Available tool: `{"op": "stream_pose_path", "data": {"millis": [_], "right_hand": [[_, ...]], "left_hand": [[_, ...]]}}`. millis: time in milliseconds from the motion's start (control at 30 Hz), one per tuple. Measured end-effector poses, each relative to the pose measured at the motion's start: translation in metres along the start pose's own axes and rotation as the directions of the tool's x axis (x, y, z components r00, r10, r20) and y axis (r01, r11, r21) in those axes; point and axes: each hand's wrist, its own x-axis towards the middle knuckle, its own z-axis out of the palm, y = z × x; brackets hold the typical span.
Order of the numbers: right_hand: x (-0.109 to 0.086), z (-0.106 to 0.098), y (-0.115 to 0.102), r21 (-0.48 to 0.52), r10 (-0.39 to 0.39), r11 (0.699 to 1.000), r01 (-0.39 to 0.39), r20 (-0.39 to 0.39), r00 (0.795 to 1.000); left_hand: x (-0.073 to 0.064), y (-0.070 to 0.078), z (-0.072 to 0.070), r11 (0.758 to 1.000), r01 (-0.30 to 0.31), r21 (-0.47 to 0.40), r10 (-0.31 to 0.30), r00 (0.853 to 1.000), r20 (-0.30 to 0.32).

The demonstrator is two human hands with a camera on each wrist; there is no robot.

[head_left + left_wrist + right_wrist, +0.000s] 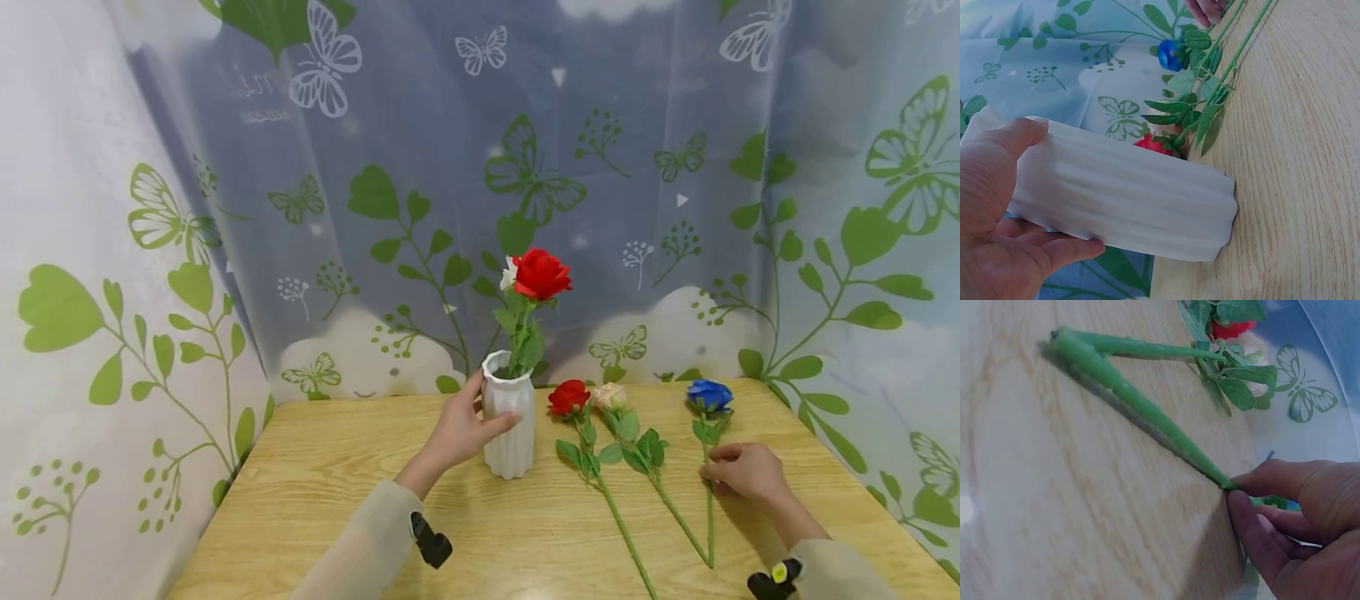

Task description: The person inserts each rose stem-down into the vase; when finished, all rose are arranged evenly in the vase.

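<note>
pinching the slim green stem of a blue artificial rose (709, 397) between thumb and fingertips, the right hand (750, 475) comes at it from the right side. the rose lies on the light wood-grain table (337, 500), its long axis running roughly away from the person: bloom at the far end, just beyond the hand, bare stem end at the near side. the grasp sits partway along, below the leaves. the right hand is plainly the nearer one; the left is well apart, across the other flowers.

the relation that i judge matters most is this: the stem lies flat, while the tall white fluted vase (510, 433) stands upright to its left, mouth up, so the two long axes are about square to each other. between them lie a red artificial rose (568, 397) and a pale cream artificial rose (609, 396), side by side, stems slanting toward the person. the cream one's stem end meets the blue one's; whether they touch i cannot tell.

the left hand (459, 425) grasps the vase, thumb across the near face, fingers around the left side. inside the vase are an upright bright red rose (542, 273) and, partly hidden behind it, a white flower (509, 274).
</note>
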Motion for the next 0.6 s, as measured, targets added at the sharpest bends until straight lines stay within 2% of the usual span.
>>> {"op": "stream_pose_path", "data": {"millis": [267, 600], "right_hand": [[-0.002, 0.001, -0.011, -0.049, 0.026, 0.998, -0.028, -0.044, 0.999], [-0.001, 0.004, -0.013, -0.097, 0.047, 0.994, -0.060, -0.127, 0.991]], "left_hand": [[0.001, 0.000, -0.001, 1.000, 0.004, 0.000, -0.004, 1.000, -0.005], [0.000, 0.002, 0.000, 1.000, 0.010, -0.005, -0.010, 1.000, 0.002]]}}
